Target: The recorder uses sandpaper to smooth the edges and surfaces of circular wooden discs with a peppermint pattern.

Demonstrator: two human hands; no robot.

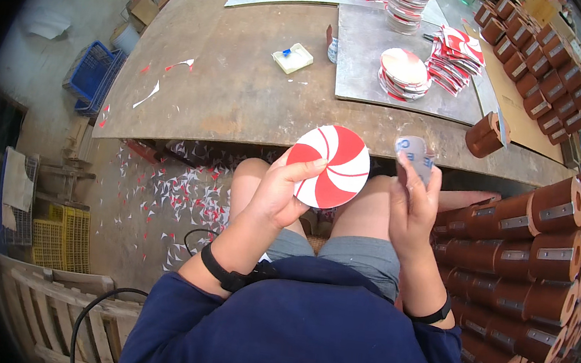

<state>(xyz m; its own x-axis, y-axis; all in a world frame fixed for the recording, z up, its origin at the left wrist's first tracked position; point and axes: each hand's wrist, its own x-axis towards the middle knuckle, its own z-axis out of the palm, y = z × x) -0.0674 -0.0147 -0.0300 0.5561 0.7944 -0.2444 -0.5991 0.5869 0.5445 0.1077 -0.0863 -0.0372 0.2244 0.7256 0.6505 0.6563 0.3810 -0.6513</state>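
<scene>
My left hand (280, 193) grips a round disc (339, 180) with red and white swirls, its thumb lying on the printed face and the fingers mostly hidden beneath. It is held over my lap, just off the table's front edge. To the right, apart from the disc, my right hand (412, 213) is raised and pinches a small folded piece of sandpaper (417, 150), pale grey with blue print on its back. Beyond on the table, a low stack of similar discs (402, 65) rests on a metal sheet (360, 75), beside a pile of red and white pieces (455, 57).
A taller disc stack (405, 12) stands farther back. A shallow white tray (292, 58) sits mid-table. Brown cylinders (509, 271) are piled close on my right, with more brown blocks (543, 74) at the table's right. Scraps (189, 191) litter the floor at left, near crates (91, 76).
</scene>
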